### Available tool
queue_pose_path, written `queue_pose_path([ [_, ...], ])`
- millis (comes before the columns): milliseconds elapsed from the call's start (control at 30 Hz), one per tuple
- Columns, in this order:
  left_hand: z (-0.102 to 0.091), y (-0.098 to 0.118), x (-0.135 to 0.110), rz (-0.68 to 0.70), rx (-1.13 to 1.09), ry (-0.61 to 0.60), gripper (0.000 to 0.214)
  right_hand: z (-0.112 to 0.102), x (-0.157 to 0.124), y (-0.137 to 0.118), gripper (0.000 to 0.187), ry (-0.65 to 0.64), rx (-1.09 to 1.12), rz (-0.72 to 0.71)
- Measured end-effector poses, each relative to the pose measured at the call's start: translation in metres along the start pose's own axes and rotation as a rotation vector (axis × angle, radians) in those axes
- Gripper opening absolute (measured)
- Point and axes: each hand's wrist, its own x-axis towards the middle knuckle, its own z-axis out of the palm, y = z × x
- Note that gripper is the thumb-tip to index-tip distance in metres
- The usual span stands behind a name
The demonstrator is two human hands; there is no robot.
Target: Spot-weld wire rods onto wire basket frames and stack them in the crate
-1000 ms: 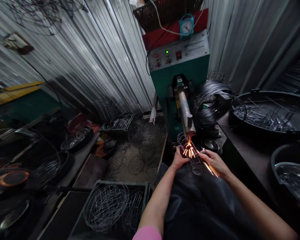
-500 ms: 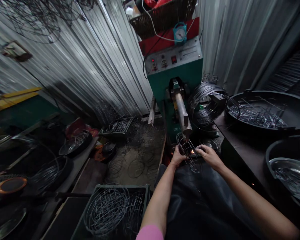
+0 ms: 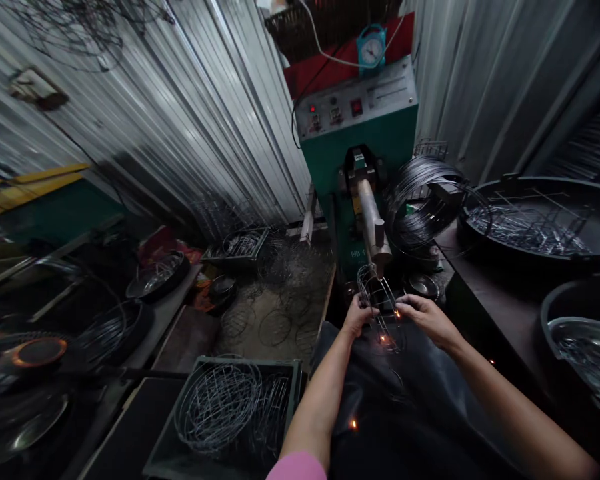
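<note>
Under the metal arm (image 3: 373,220) of a green machine (image 3: 357,143), a small wire basket (image 3: 384,320) is held at the arm's tip. My left hand (image 3: 357,316) grips the basket's left side, fingers closed on its wires. My right hand (image 3: 425,319) is at the right side with thumb and fingers pinched together; what lies between them is too small to make out. Orange sparks glow by the right fingertips, lower on the basket and over the dark apron (image 3: 410,400) on my lap.
A coil of wire (image 3: 420,207) hangs right of the arm. Large black pans (image 3: 535,257) with wire pieces stand at right. A green crate (image 3: 195,407) with round wire racks (image 3: 219,403) sits at lower left. A small blue clock or dial (image 3: 371,50) tops the machine.
Sparks have spread from the basket's middle to its lower part, the right fingertips and the apron. Both hands stay at the basket. The whole view has shifted slightly.
</note>
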Motion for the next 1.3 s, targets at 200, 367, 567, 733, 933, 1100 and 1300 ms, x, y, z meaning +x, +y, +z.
queue_pose_path([
  [200,0.002,0.004,0.009,-0.039,-0.022,0.048,0.065,0.003,0.02,-0.013,0.039,0.054,-0.074,-0.029],
  [367,0.004,0.003,0.013,-0.078,-0.036,0.052,0.064,0.002,0.026,-0.01,0.043,0.118,-0.125,-0.081],
  [567,0.004,0.0,0.011,-0.079,-0.033,0.057,0.065,-0.002,0.015,0.006,0.041,0.089,-0.1,-0.045],
  [733,0.003,0.002,0.011,-0.074,-0.025,0.055,0.062,-0.004,0.015,-0.001,0.036,0.039,-0.153,-0.05],
  [933,0.007,-0.003,0.01,-0.024,-0.065,0.106,0.066,-0.004,0.012,0.008,0.038,0.061,-0.089,-0.011],
  [1100,0.01,0.0,0.01,-0.065,-0.031,0.153,0.06,0.0,0.023,-0.004,0.042,0.103,-0.135,-0.03],
  [1300,0.008,0.001,0.016,-0.098,-0.068,0.181,0.058,0.0,0.027,-0.004,0.042,0.114,-0.193,-0.053],
])
